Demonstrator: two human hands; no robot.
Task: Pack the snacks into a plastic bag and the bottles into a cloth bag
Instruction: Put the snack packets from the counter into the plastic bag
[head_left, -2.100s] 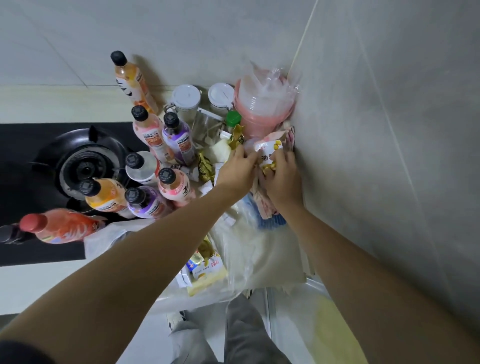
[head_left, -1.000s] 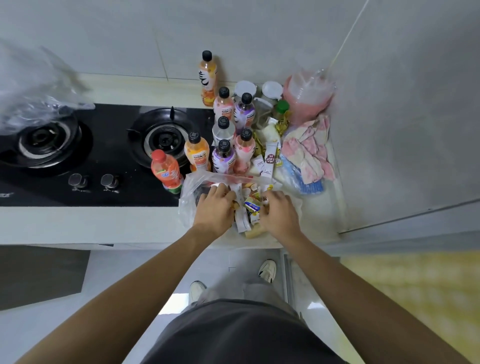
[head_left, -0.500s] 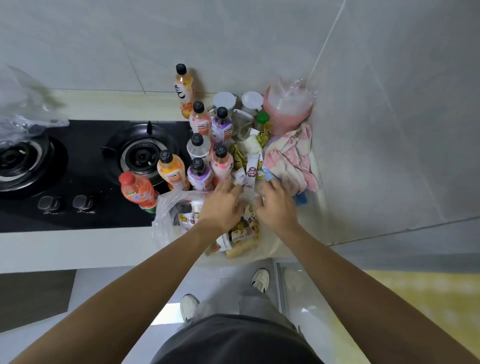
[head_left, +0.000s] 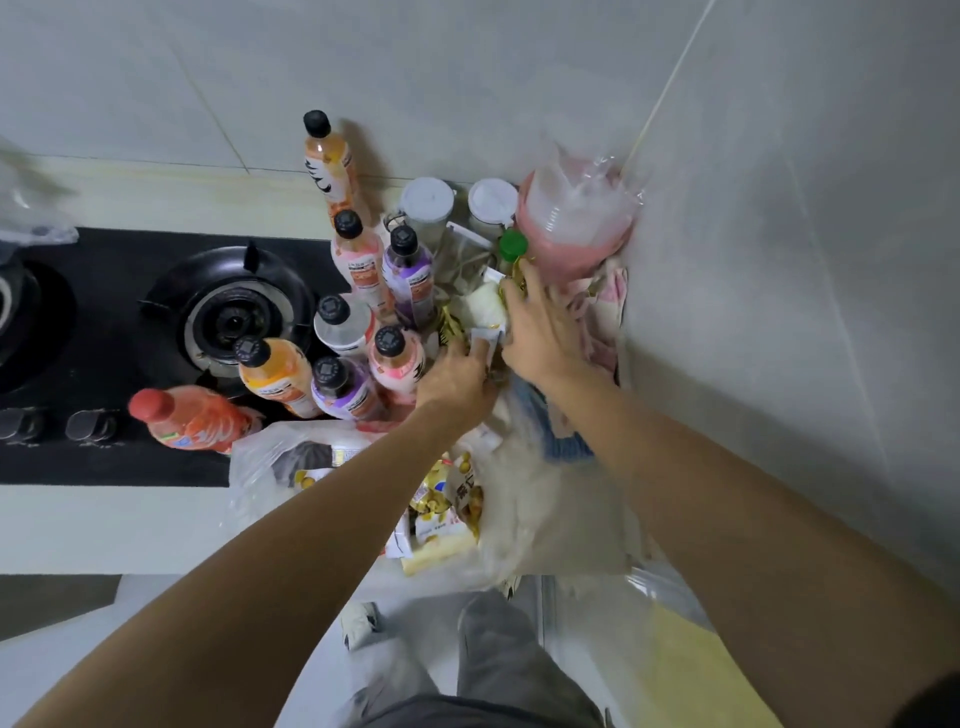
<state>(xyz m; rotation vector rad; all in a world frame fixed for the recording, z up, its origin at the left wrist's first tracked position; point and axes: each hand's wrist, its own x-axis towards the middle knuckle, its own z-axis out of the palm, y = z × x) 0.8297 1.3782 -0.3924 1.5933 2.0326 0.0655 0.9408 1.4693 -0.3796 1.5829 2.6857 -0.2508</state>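
No brand name could be read; the printing on the bottle labels and snack packets was too small or blurred. Small snack packets (head_left: 485, 335) lay heaped at the centre of the view, and the left hand (head_left: 457, 379) was curled onto a white sachet there. The right hand (head_left: 540, 332) was stretched toward one o'clock with its fingers spread over the heap, fingertips at a gold wrapper; whether anything was pinched could not be told.

A clear plastic bag (head_left: 270, 462) lay open at six o'clock of the heap, and snack packs (head_left: 447, 509) printed with yellow balls were seen inside it. At nine to eleven o'clock of the heap eight drink bottles were grouped: a red-capped orange bottle (head_left: 187, 421) lying tilted, an orange juice bottle (head_left: 275, 376), two purple-labelled bottles (head_left: 410, 270), pink ones (head_left: 361, 260) and a tall one (head_left: 330, 161) against the wall. Two white-lidded jars (head_left: 428, 205) and a green-capped bottle (head_left: 512, 245) stood at twelve o'clock, beside a pink container wrapped in clear film (head_left: 576, 218). A pink cloth (head_left: 602, 312) lay at three o'clock.

Everything was set on a pale countertop (head_left: 104, 525) in a corner of grey tiled walls, next to a black gas hob (head_left: 228, 317).
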